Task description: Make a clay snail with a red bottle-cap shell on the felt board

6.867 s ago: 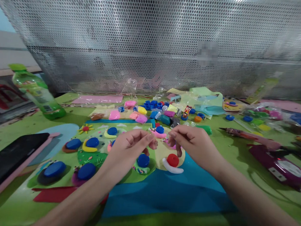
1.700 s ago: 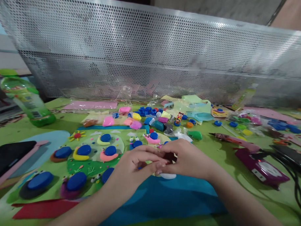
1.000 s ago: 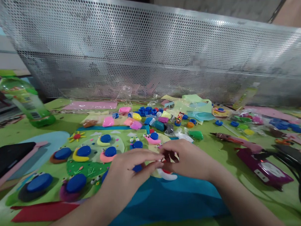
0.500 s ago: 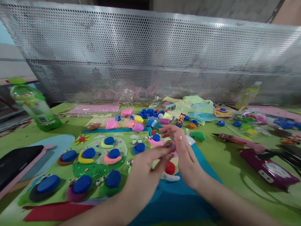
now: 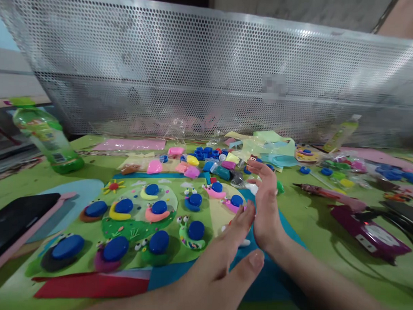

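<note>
My left hand (image 5: 223,259) is held over the right part of a decorated board, its fingers stretched out and the thumb apart. Against it stands my right hand (image 5: 267,204), palm turned inward, fingers extended and slightly bent. The palms meet or nearly meet; whether anything small lies between them is hidden. Below, a pink clay snail with a blue bottle-cap shell (image 5: 236,201) shows beyond the left fingertips. A snail with a white body (image 5: 245,243) is mostly covered by my hands. To the left, a green spotted clay snail (image 5: 193,233) sits among several others on the green board (image 5: 131,185).
Packets of coloured clay (image 5: 155,167) and blue bottle caps (image 5: 206,152) lie behind the board. A green bottle (image 5: 47,138) and a black phone (image 5: 17,225) are at left. At right are a pink-handled tool (image 5: 330,195) and a purple power strip (image 5: 368,233) with cables.
My hands have gone from fingertips together to palms facing, moving slightly right. The left thumb now stands away from its fingers. The green spotted snail and the pink snail have come into clearer view.
</note>
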Demonstrator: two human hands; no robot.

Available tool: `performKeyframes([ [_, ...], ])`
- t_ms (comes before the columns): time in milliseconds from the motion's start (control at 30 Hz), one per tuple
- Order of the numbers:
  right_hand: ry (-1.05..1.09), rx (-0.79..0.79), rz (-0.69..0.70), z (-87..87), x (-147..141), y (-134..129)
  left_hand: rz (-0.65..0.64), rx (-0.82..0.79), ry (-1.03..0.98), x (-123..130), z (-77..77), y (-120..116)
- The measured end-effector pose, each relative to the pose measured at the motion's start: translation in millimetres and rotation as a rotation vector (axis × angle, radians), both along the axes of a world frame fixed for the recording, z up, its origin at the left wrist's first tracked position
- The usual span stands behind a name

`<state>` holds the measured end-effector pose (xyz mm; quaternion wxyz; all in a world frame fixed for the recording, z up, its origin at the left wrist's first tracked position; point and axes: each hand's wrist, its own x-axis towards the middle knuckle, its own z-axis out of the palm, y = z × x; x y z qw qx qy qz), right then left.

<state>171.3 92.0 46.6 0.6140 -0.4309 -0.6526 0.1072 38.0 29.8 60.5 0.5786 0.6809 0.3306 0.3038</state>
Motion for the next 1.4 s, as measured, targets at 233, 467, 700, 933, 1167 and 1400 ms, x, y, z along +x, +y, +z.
performKeyframes([
  [233,0.056,-0.126,-0.067,-1.3,5,1,0.036,-0.091,-0.018,-2,3.5,-1],
  [467,-0.081,-0.063,-0.025,-7.2,5,0,0.095,-0.105,-0.155,4,1.1,6],
  [700,-0.109,-0.031,-0.023,-1.5,3,-8,0.112,-0.105,-0.138,6,1.7,9],
  [933,-0.205,-0.034,-0.129,0.1,6,-7,0.129,-0.191,-0.21,4,0.8,9],
  [1167,-0.403,-0.039,-0.141,5.5,1,-12,0.187,-0.182,-0.181,5,-1.5,15],
  [1400,-0.383,-0.099,-0.116,5.8,2,-12,0.213,-0.132,-0.121,3,5.9,20],
])
